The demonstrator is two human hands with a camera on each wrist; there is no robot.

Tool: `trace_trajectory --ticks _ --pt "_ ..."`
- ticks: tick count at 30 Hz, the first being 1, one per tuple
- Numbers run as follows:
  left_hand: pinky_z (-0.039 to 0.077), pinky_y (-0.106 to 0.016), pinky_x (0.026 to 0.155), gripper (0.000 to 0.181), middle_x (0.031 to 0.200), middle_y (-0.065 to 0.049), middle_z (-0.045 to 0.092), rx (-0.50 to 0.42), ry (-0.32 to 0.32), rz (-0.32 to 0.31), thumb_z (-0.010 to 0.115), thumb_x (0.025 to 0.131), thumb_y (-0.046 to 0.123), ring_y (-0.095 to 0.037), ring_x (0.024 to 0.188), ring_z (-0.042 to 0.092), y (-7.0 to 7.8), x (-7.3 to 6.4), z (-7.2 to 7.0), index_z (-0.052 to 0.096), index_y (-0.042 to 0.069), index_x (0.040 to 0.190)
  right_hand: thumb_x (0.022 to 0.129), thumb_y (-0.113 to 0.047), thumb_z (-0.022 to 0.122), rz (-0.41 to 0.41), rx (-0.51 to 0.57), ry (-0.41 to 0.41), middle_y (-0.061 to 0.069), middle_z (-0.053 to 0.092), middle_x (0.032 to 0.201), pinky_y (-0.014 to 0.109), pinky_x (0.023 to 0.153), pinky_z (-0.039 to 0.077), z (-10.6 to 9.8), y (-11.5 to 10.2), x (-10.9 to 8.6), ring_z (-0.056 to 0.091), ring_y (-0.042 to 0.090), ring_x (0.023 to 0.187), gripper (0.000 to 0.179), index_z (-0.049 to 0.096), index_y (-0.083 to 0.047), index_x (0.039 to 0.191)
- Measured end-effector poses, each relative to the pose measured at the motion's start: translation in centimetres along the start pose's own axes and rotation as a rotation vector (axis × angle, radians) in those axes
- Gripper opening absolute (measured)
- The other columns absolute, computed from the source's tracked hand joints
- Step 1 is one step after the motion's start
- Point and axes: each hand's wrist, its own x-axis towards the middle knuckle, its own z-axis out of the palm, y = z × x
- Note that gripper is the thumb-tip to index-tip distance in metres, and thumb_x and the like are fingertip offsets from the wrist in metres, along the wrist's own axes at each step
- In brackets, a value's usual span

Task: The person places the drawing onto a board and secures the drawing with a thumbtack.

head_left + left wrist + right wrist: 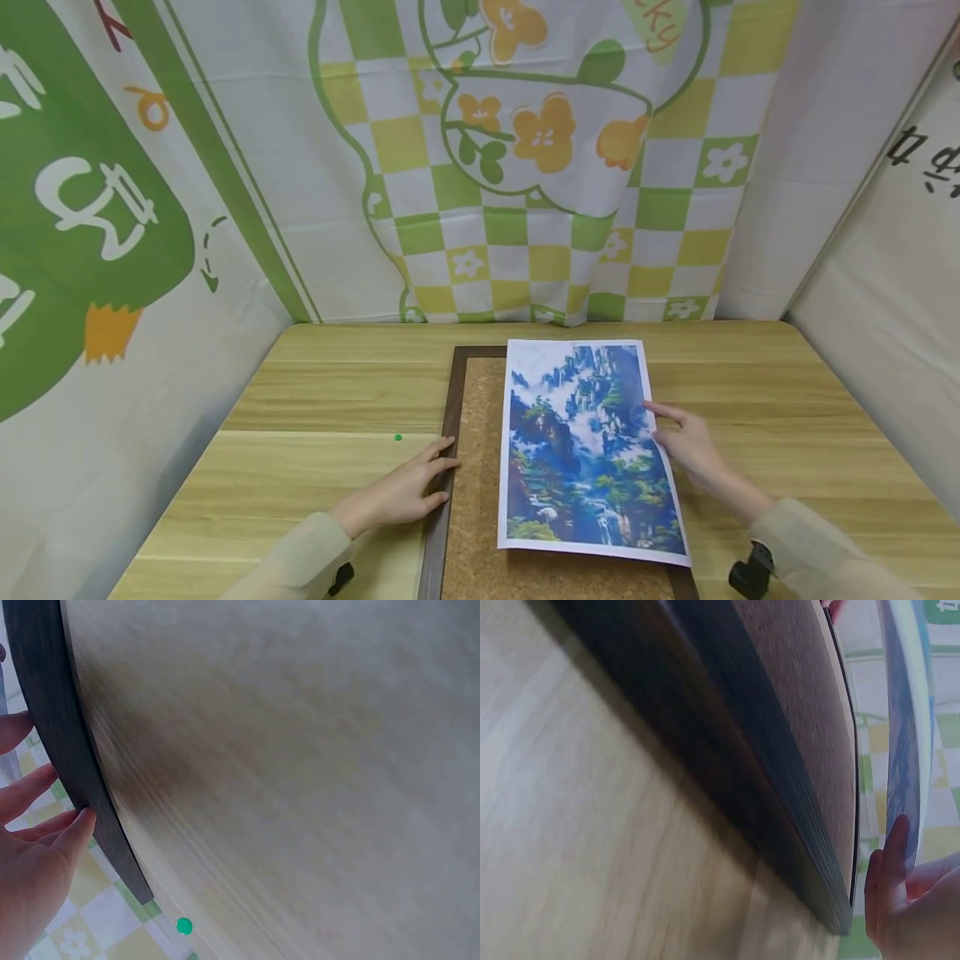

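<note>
A corkboard [477, 500] with a dark brown wooden frame [453, 396] lies on the table. My left hand [397, 493] rests at the frame's left side, its spread fingertips touching the edge; the left wrist view shows these fingers [75, 832] against the dark frame. A printed landscape picture [581, 467] of misty blue mountains, trees and a waterfall covers the board's right part in the head view. My right hand [688, 448] pinches its right edge. In the right wrist view, the curved sheet [904, 750] stands off the cork, with my right hand [922, 911] at its edge.
A small green round dot [398, 437] lies on the wooden table [322, 392] left of the board. Printed cloth curtains [510, 250] hang behind the table and along both sides. A dark wrist device [752, 571] shows by the right sleeve.
</note>
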Motion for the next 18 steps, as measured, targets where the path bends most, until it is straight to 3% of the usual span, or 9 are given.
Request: trace_trajectory --ticks 4,7,11,18 --pt "0.031 -0.049 0.097 0.043 0.139 -0.025 0.022 0.021 0.022 0.034 0.056 0.085 0.014 -0.040 0.125 0.027 0.0 -0.1 0.0 0.047 -0.004 0.123 0.083 0.007 0.044 0.003 0.033 -0.010 0.029 0.031 0.132 0.023 0.059 0.049 0.9 -0.3 -0.1 0.056 0.012 0.069 0.048 0.040 0.001 0.130" --pt "0.032 -0.050 0.096 0.043 0.138 -0.026 0.023 0.020 0.035 0.052 0.056 0.085 0.014 -0.041 0.124 0.028 0.0 -0.1 -0.1 0.047 -0.004 0.123 0.081 0.008 0.044 0.007 0.034 -0.007 0.029 0.029 0.134 0.020 0.050 0.044 1.4 -0.3 -0.1 0.048 0.007 0.054 0.049 0.042 0.001 0.129" --pt "0.031 -0.049 0.097 0.043 0.140 -0.024 0.022 0.000 0.024 0.025 0.056 0.085 0.012 -0.039 0.126 0.026 0.0 -0.1 0.0 0.047 -0.003 0.124 0.080 0.009 0.046 0.009 0.016 -0.004 0.029 0.028 0.134 0.019 0.045 0.037 2.0 -0.2 0.0 0.036 0.006 0.046 0.049 0.044 0.000 0.128" --pt "0.032 -0.046 0.098 0.044 0.141 -0.021 0.021 0.020 0.008 -0.002 0.057 0.085 0.013 -0.036 0.127 0.026 0.0 0.0 0.0 0.046 -0.001 0.125 0.080 0.010 0.046 0.006 -0.001 -0.037 0.030 0.026 0.135 0.023 0.053 0.041 2.8 -0.1 -0.3 0.046 0.013 0.063 0.048 0.045 0.001 0.127"
